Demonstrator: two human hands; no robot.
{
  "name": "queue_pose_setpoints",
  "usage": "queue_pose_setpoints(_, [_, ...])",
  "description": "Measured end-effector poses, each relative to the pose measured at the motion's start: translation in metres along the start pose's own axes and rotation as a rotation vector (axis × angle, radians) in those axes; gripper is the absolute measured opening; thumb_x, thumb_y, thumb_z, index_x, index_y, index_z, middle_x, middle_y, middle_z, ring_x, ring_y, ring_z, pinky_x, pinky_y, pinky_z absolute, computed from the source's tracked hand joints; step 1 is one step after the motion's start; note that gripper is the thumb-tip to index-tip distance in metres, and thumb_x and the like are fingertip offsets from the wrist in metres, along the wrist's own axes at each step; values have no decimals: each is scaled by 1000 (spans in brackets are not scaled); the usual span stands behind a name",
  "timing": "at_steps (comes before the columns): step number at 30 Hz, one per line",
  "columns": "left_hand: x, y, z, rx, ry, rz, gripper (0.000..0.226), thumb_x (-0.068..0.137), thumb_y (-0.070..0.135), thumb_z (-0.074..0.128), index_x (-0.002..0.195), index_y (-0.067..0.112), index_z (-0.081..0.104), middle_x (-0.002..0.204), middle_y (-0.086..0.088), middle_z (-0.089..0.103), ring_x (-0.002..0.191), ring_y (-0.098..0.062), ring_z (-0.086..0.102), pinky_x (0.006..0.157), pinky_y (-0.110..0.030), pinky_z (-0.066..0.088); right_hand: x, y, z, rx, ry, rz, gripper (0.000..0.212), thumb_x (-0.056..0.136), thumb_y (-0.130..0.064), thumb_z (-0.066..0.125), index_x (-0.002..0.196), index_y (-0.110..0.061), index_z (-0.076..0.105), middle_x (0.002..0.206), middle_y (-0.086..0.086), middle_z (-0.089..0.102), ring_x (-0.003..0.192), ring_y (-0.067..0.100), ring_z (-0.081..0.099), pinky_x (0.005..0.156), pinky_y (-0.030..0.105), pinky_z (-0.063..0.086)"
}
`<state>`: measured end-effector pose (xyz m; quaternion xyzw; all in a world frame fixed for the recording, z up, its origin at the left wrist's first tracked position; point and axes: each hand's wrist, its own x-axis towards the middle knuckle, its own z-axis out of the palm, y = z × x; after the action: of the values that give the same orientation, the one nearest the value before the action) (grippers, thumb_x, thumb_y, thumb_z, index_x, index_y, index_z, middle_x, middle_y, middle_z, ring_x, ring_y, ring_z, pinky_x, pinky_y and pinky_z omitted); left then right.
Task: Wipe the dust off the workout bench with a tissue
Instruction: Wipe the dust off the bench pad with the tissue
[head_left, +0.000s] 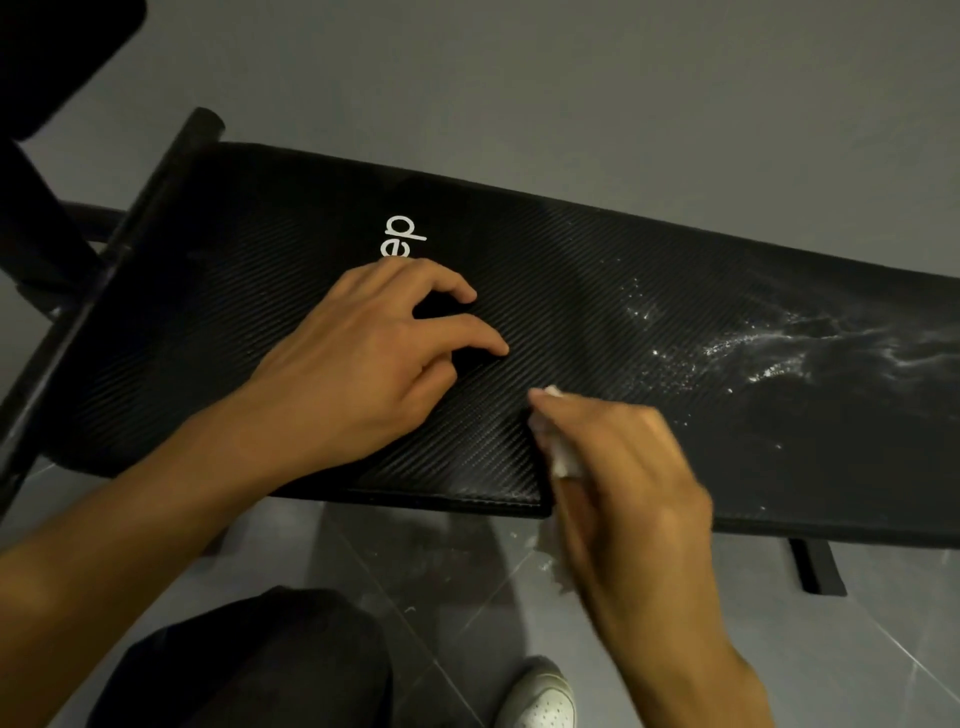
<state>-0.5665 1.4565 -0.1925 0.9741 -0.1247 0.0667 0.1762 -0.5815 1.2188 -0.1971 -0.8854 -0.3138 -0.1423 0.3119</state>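
Observation:
A black padded workout bench (597, 270) with a woven texture and white lettering runs across the view from upper left to right. White dust (769, 348) streaks its right part. My left hand (363, 364) rests flat on the pad's middle, fingers spread, holding nothing. My right hand (623, 467), blurred, is closed on a crumpled white tissue (563, 457) at the bench's near edge, left of the dust. Most of the tissue is hidden under my fingers.
The bench's black metal frame (156, 192) runs along its left end, with a dark padded part (57, 57) at the top left. Grey tiled floor (857, 649) lies below, speckled with white dust near the bench edge. My dark-clad knee (249, 670) and white shoe (543, 699) are at the bottom.

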Motion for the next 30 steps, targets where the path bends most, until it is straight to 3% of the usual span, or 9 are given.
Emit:
queue_pose_setpoints(6, [-1,0,1,0,8,4,44,93,39,35,129,44,60,140,5,48,135,-16,42,113,-34,23,-2,-13,6,74,-75,-70,23,93,-11,69,116,-9,72,113,0,67,106,14,60,93,21,47])
queue_pose_setpoints(12, [-2,0,0,-5,1,-12,44,94,41,35,129,45,60,141,6,48,137,-15,40,114,-33,22,-7,22,-24,-24,121,195,22,88,-4,73,109,-12,72,104,-4,64,101,15,64,90,17,47])
queue_pose_setpoints(17, [2,16,0,126,8,-10,40,94,45,39,126,39,63,135,0,54,132,-23,47,112,-47,35,-5,-1,-6,70,7,64,22,93,-14,67,114,-13,71,101,-6,63,97,9,59,87,16,44])
queue_pose_setpoints(21, [12,51,9,135,-37,51,41,95,48,39,129,41,62,136,-1,53,135,-26,45,117,-54,30,-6,30,-31,11,141,223,15,92,-13,71,107,-17,71,103,-7,66,97,13,65,85,26,51])
queue_pose_setpoints(25, [23,69,25,90,-95,49,42,98,45,33,136,43,52,144,-2,44,143,-26,36,120,-59,23,-7,20,-21,-36,78,84,14,92,-11,69,105,-14,74,104,-6,66,97,12,60,87,14,42])
queue_pose_setpoints(27, [22,66,28,79,-78,39,44,98,43,31,138,43,50,146,-3,43,145,-26,34,120,-59,23,-8,18,-18,16,10,44,16,92,-8,70,106,-16,72,103,-8,66,95,11,61,84,19,46])
queue_pose_setpoints(30, [18,65,29,85,-70,45,45,100,42,31,141,43,48,149,-1,42,147,-25,32,121,-57,22,4,39,-33,91,63,229,12,89,-9,73,97,-17,69,94,-8,67,86,8,65,75,32,54])
